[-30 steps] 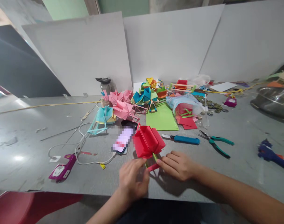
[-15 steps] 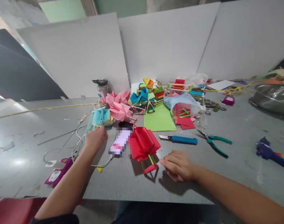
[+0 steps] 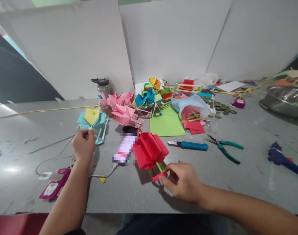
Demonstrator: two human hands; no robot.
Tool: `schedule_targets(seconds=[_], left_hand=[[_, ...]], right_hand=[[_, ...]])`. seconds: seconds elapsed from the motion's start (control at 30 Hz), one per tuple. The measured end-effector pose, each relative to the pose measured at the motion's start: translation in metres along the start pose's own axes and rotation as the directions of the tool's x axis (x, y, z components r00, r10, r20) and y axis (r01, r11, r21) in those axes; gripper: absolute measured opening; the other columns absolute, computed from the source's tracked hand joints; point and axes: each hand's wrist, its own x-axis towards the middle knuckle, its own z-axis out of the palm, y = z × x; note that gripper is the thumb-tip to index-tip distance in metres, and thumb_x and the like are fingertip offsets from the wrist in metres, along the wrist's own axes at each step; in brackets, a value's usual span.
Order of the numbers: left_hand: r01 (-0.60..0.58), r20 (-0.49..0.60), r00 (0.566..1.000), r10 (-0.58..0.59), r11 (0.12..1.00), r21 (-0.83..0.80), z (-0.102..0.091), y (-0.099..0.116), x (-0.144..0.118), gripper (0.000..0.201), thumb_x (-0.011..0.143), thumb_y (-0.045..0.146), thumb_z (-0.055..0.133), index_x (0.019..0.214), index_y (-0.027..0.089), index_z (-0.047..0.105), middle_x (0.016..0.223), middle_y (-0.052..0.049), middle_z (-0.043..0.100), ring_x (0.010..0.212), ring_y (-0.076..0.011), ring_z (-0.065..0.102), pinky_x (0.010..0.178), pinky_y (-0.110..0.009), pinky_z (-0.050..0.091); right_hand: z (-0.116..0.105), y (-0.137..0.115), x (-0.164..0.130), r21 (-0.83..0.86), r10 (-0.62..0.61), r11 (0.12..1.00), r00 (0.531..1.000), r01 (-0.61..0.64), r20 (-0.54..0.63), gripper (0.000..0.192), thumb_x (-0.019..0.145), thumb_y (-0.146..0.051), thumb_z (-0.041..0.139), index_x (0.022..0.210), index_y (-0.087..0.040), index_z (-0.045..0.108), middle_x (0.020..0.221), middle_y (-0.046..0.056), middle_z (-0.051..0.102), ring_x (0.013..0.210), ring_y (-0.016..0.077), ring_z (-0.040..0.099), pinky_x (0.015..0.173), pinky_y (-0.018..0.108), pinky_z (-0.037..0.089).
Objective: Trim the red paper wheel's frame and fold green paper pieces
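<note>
My left hand [image 3: 83, 145] grips the stick frame of a light-blue and yellow folded-paper piece [image 3: 92, 119] and lifts it off the grey table [image 3: 28, 130]. My right hand [image 3: 182, 181] pinches the red end piece under a red folded-paper piece [image 3: 150, 150] that stands on green sticks near the table's front edge. A phone [image 3: 124, 148] lies between the two hands, with a white cable running left from it.
Pink paper pieces [image 3: 122, 107], multicoloured ones [image 3: 152, 94], a green sheet [image 3: 166, 122] and a plastic bag of red paper [image 3: 191, 112] lie behind. A blue knife [image 3: 191, 145], green pliers [image 3: 224, 148], a blue glue gun [image 3: 283, 160], coins, a metal bowl [image 3: 285, 102] and a magenta object [image 3: 54, 186] are around.
My left hand left the red piece, reached left and took the light-blue piece, pulling it toward me. My right hand moved back onto the red piece's base.
</note>
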Motion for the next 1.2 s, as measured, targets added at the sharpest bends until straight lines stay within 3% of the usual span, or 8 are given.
schedule_targets(seconds=[0.1, 0.27, 0.43, 0.53, 0.63, 0.73, 0.93, 1.2], left_hand=[[-0.031, 0.092, 0.995, 0.033, 0.999, -0.024, 0.000, 0.002, -0.003, 0.022, 0.094, 0.041, 0.064, 0.100, 0.021, 0.071, 0.080, 0.000, 0.073, 0.079, -0.0243, 0.070, 0.081, -0.036, 0.052], [-0.081, 0.227, 0.969, 0.102, 0.991, -0.104, -0.004, 0.002, -0.005, 0.021, 0.090, 0.038, 0.069, 0.104, 0.025, 0.078, 0.072, 0.004, 0.070, 0.071, -0.0219, 0.068, 0.079, -0.032, 0.051], [-0.043, 0.212, 0.974, 0.075, 0.987, -0.154, -0.003, -0.009, -0.002, 0.025, 0.090, 0.039, 0.066, 0.105, 0.025, 0.079, 0.073, 0.002, 0.071, 0.071, -0.0227, 0.067, 0.076, -0.033, 0.051], [-0.016, 0.180, 0.982, 0.049, 0.983, -0.183, 0.000, -0.015, 0.000, 0.029, 0.090, 0.042, 0.062, 0.105, 0.025, 0.079, 0.081, -0.002, 0.077, 0.069, -0.0228, 0.066, 0.074, -0.034, 0.051], [0.003, 0.147, 0.989, 0.027, 0.979, -0.202, 0.003, -0.019, 0.002, 0.030, 0.089, 0.045, 0.061, 0.104, 0.024, 0.078, 0.088, -0.004, 0.080, 0.068, -0.0227, 0.065, 0.074, -0.034, 0.051], [0.017, 0.115, 0.993, 0.007, 0.979, -0.205, 0.004, -0.020, 0.002, 0.030, 0.088, 0.046, 0.061, 0.103, 0.024, 0.076, 0.090, -0.005, 0.081, 0.071, -0.0235, 0.066, 0.075, -0.035, 0.051], [0.038, 0.072, 0.997, -0.025, 0.982, -0.185, 0.009, -0.026, 0.002, 0.031, 0.089, 0.044, 0.059, 0.106, 0.023, 0.074, 0.093, -0.008, 0.081, 0.072, -0.0249, 0.069, 0.073, -0.036, 0.051], [0.028, 0.011, 1.000, -0.027, 0.990, -0.137, 0.014, -0.033, 0.011, 0.026, 0.095, 0.041, 0.056, 0.103, 0.021, 0.071, 0.100, -0.010, 0.080, 0.085, -0.0264, 0.070, 0.085, -0.038, 0.053]], right_hand=[[-0.004, 0.005, 0.007, 0.052, 0.130, 0.990, 0.990, -0.133, 0.057, 0.024, 0.100, -0.035, 0.063, 0.081, -0.021, 0.068, 0.056, -0.003, 0.058, 0.047, 0.0127, 0.051, 0.051, 0.029, 0.035], [-0.014, 0.008, 0.025, 0.173, 0.327, 0.921, 0.934, -0.349, 0.144, 0.030, 0.100, -0.034, 0.061, 0.074, -0.021, 0.067, 0.056, -0.002, 0.058, 0.048, 0.0134, 0.050, 0.046, 0.027, 0.036], [-0.025, -0.007, 0.042, 0.204, 0.269, 0.940, 0.962, -0.272, 0.041, 0.030, 0.100, -0.037, 0.063, 0.077, -0.020, 0.072, 0.056, -0.002, 0.057, 0.049, 0.0133, 0.048, 0.046, 0.027, 0.034], [-0.024, -0.025, 0.058, 0.217, 0.210, 0.952, 0.976, -0.216, 0.053, 0.030, 0.100, -0.036, 0.064, 0.074, -0.021, 0.069, 0.055, -0.003, 0.055, 0.049, 0.0119, 0.044, 0.048, 0.027, 0.032], [-0.004, -0.041, 0.085, 0.249, 0.151, 0.953, 0.983, -0.173, 0.104, 0.028, 0.099, -0.034, 0.063, 0.075, -0.020, 0.070, 0.056, -0.003, 0.054, 0.051, 0.0112, 0.042, 0.051, 0.027, 0.031], [0.033, -0.052, 0.124, 0.250, 0.134, 0.953, 0.978, -0.172, 0.161, 0.029, 0.099, -0.034, 0.067, 0.074, -0.018, 0.069, 0.060, -0.003, 0.058, 0.055, 0.0112, 0.045, 0.056, 0.027, 0.034], [0.105, -0.070, 0.195, 0.098, 0.128, 0.983, 0.965, -0.154, 0.229, 0.030, 0.102, -0.029, 0.070, 0.075, -0.016, 0.073, 0.070, 0.002, 0.071, 0.065, 0.0134, 0.054, 0.065, 0.028, 0.033], [0.156, -0.080, 0.217, 0.032, 0.164, 0.983, 0.949, -0.179, 0.270, 0.029, 0.108, -0.035, 0.065, 0.092, -0.015, 0.080, 0.092, 0.012, 0.084, 0.084, 0.0224, 0.073, 0.073, 0.032, 0.037]])
